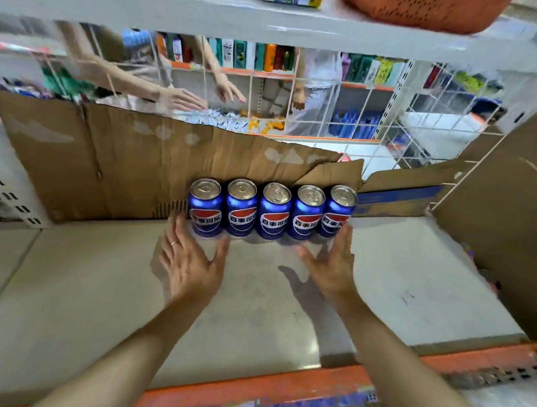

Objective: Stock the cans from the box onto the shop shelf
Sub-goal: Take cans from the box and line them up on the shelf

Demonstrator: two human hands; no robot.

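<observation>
Several blue cola cans (273, 211) stand upright in one row at the back of the pale shelf board (255, 297), against a flattened cardboard sheet (131, 163). My left hand (191, 261) is spread flat just in front of the leftmost can, its fingertips beside it. At the other end of the row my right hand (332, 264) is spread too, with its fingertips touching the side of the rightmost can. Neither hand holds anything. The box the cans come from is not in view.
More cardboard (512, 212) leans at the right side of the shelf. The shelf's orange front edge (281, 389) runs below my arms. An upper shelf (241, 16) with an orange basket (423, 8) hangs overhead. Behind the wire back panel, another person's hands (185, 99) reach over goods.
</observation>
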